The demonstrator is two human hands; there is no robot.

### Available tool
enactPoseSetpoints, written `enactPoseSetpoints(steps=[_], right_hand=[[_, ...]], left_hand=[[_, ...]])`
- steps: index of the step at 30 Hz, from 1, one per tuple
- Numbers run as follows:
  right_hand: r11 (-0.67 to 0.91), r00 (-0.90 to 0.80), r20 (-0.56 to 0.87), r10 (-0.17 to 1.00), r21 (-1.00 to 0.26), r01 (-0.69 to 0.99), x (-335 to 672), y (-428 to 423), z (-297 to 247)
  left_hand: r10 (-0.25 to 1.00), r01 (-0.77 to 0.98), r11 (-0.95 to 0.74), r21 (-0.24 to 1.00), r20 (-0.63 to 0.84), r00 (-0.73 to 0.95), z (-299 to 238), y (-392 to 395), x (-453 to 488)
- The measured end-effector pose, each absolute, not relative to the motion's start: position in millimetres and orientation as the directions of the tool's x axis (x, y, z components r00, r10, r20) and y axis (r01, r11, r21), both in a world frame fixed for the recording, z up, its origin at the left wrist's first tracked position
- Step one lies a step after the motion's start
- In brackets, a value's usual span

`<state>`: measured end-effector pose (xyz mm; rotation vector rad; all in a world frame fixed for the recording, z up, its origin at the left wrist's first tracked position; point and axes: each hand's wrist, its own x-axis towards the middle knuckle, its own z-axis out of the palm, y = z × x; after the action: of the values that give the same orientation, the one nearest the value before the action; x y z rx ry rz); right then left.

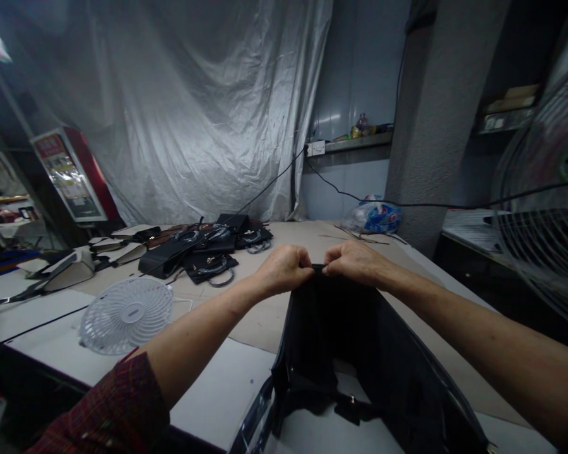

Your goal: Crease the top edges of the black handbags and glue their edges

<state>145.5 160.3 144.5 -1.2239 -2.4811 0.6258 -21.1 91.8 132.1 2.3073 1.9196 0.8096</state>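
An open black bag body with glossy edges (397, 353) gapes over the white-and-tan table (218, 378) — a small metal clasp (352, 398) shows inside. The left hand (286, 268) and right hand (353, 260) pinch its far rim. Beyond sits a clear plastic bag with blue-and-red contents (382, 217).

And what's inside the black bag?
In the black bag: a black strip with a small metal fitting, pale surface below. Whatever the strip covers can't be seen; far end too dark.
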Motion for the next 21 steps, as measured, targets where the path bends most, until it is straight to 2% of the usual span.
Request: enactPoseSetpoints(steps=[7,12,15,18,21], right_hand=[[0.606,-0.630,0.136,0.765,-0.484,0.632,147.2,158.7,139.1],[0.701,-0.729,0.175,0.662,-0.489,0.519,146.7,162.1,136.2],[0.688,-0.735,0.147,0.662,-0.509,0.517,146.1,163.4,136.4],[0.668,-0.722,0.136,0.679,-0.521,0.530,145.0,162.8,137.1],[0.670,-0.718,0.141,0.682,-0.513,0.536,143.6,162.1,137.7]], left_hand=[[0.928,0.921,-0.205,0.332,0.365,0.075,135.2,90.3,-18.3],[0.937,0.904,-0.219,0.367,0.339,0.089,132.4,91.3,-20.1],[0.946,0.837,-0.227,0.498,0.317,0.068,127.7,92.2,-25.6],[0.983,0.722,-0.162,0.673,0.172,0.061,123.4,91.6,-33.5],[0.992,0.631,-0.108,0.768,0.043,0.116,121.5,89.6,-38.0]])
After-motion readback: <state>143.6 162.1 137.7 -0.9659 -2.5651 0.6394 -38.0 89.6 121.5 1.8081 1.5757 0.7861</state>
